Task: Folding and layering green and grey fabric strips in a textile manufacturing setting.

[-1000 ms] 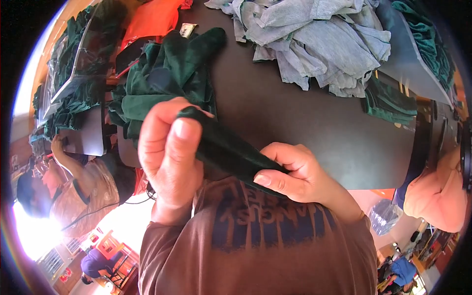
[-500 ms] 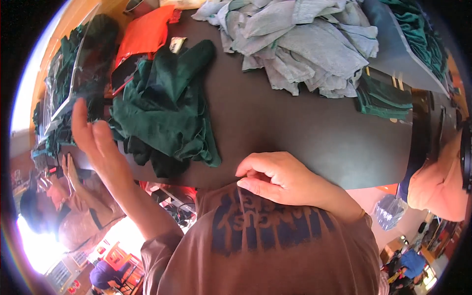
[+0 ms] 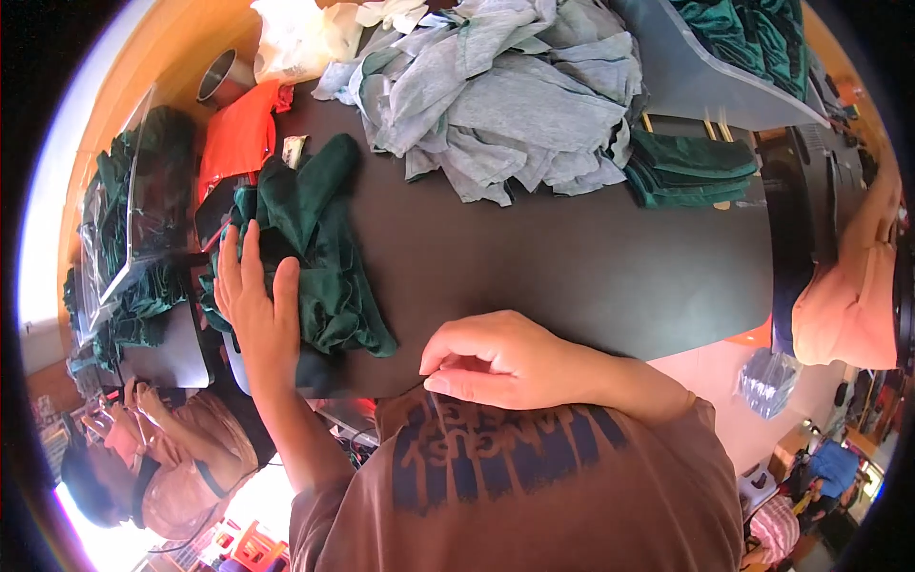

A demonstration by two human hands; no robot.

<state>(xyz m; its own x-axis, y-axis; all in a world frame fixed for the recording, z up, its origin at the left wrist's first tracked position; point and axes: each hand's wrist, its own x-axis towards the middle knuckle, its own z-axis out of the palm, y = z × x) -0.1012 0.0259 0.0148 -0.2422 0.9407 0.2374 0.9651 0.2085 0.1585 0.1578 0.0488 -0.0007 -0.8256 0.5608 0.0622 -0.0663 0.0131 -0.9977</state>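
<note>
Clear bin [image 3: 143,229] at far left holds dark green garments. Left hand [image 3: 255,310], fingers spread flat, rests on a loose green cloth pile [image 3: 319,257] at the black worktop [image 3: 572,267] left edge. Right hand [image 3: 510,362], fingers curled, pinches the brown shirt [image 3: 534,486] hem, gripping no cloth. Grey garment heap [image 3: 515,95] behind; folded green stack [image 3: 691,167] right.

Count: 2 hands of the wearer, left hand [image 3: 255,315] and right hand [image 3: 505,362]. 1 black table [image 3: 591,267]. 1 loose dark green garment pile [image 3: 319,253]. 1 folded green stack [image 3: 691,170]. 1 grey clothes heap [image 3: 515,95]. 1 orange cloth [image 3: 238,138]. 1 metal cup [image 3: 221,76].
</note>
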